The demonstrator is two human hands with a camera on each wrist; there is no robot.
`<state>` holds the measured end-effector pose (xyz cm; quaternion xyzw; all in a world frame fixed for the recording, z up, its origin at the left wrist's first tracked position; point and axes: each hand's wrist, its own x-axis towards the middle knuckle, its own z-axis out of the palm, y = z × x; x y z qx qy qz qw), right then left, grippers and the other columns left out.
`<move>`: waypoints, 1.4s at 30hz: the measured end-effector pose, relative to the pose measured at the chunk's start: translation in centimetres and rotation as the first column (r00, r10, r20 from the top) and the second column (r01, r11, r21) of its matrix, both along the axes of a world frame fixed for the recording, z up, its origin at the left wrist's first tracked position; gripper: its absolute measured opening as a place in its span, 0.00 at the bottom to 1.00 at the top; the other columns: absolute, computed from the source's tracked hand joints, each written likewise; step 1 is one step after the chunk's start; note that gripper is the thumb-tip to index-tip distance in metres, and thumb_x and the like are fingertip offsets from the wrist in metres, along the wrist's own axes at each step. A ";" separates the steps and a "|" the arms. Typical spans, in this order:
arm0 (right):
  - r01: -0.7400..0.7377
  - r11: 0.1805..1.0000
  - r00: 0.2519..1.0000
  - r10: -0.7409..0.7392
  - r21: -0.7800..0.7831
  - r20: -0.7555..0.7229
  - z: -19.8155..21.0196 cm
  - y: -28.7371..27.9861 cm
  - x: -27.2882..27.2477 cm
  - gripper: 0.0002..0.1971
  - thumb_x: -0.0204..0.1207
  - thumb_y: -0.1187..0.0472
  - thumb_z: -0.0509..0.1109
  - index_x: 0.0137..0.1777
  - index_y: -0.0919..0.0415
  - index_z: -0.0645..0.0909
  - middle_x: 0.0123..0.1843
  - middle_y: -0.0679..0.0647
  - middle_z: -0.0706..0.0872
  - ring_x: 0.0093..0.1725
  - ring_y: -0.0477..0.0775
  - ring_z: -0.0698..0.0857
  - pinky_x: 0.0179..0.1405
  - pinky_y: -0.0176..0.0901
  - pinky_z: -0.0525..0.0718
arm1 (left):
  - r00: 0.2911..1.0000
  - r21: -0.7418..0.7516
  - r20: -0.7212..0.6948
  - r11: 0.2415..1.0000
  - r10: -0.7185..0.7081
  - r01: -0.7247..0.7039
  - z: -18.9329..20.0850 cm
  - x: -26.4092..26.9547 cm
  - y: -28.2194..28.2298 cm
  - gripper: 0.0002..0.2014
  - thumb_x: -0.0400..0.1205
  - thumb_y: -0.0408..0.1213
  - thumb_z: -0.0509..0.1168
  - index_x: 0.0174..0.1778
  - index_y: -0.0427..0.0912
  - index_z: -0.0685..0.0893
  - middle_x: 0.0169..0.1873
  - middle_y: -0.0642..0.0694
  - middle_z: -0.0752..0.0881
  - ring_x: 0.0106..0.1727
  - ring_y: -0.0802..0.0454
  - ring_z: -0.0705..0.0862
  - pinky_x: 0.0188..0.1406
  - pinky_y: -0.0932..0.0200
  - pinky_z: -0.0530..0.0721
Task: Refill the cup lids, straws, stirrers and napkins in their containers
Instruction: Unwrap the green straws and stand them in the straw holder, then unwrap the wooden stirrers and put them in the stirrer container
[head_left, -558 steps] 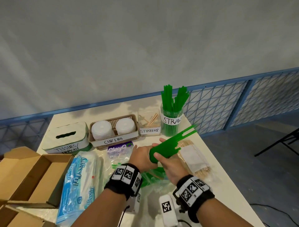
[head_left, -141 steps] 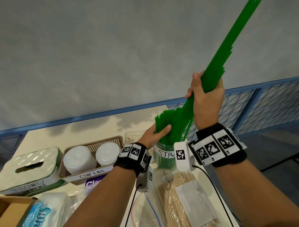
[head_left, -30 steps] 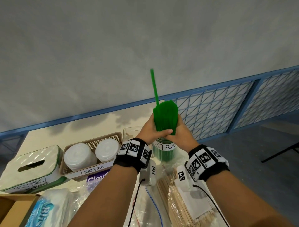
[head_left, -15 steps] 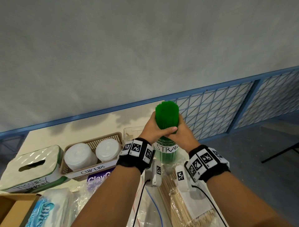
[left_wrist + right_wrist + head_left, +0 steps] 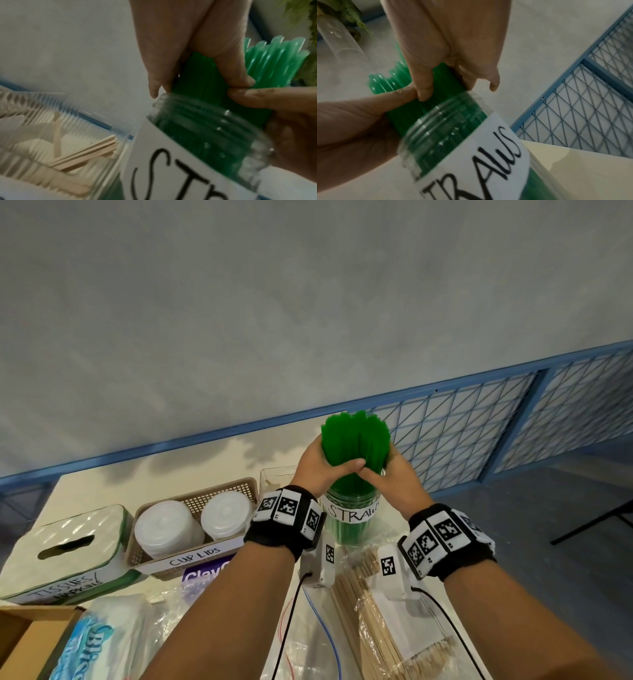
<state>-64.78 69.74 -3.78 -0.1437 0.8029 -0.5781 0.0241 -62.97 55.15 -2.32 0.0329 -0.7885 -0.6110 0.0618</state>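
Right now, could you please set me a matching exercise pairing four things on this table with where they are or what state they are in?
Things:
1. green straws
2. cup lids
3. tissue box
4. bag of wooden stirrers

Places or states:
A. lying flat at the near edge, under the right wrist
B. standing in the clear labelled jar, gripped by the left hand and the right hand
C. furthest left, with a dark slot on top
D. two white stacks in the brown basket

Pairs: 1-B, 2-D, 3-C, 4-A

Straws (image 5: 356, 440) in jar (image 5: 352, 518), right of lid basket (image 5: 219, 491)
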 end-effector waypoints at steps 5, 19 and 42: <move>-0.068 0.993 0.997 0.070 -0.097 0.026 0.3 1.0 -0.1 0.39 0.67 0.66 0.78 0.76 0.57 0.63 0.69 0.51 0.77 0.71 0.48 0.75 0.70 0.48 0.76 | 0.998 0.021 0.032 0.998 -0.059 0.058 -0.1 0.1 -0.5 0.38 0.65 0.35 0.80 0.70 0.42 0.71 0.62 0.46 0.81 0.65 0.47 0.79 0.65 0.50 0.79; 0.180 0.974 0.982 -0.171 -0.138 0.077 -1.3 2.1 4.5 0.51 0.62 0.66 0.82 0.80 0.50 0.53 0.81 0.53 0.55 0.76 0.51 0.64 0.74 0.52 0.68 | 0.978 -0.175 0.194 0.979 -0.072 0.107 1.8 4.3 -2.7 0.60 0.64 0.39 0.81 0.83 0.42 0.46 0.81 0.42 0.59 0.81 0.47 0.59 0.79 0.51 0.62; -0.239 0.836 0.915 0.024 0.494 0.402 -9.4 -8.3 16.6 0.41 0.74 0.59 0.72 0.81 0.60 0.51 0.73 0.62 0.75 0.72 0.61 0.74 0.71 0.51 0.73 | 0.680 -0.628 0.679 0.698 0.277 0.342 -8.7 24.5 -7.0 0.41 0.83 0.60 0.50 0.82 0.41 0.37 0.82 0.41 0.35 0.83 0.42 0.35 0.79 0.34 0.45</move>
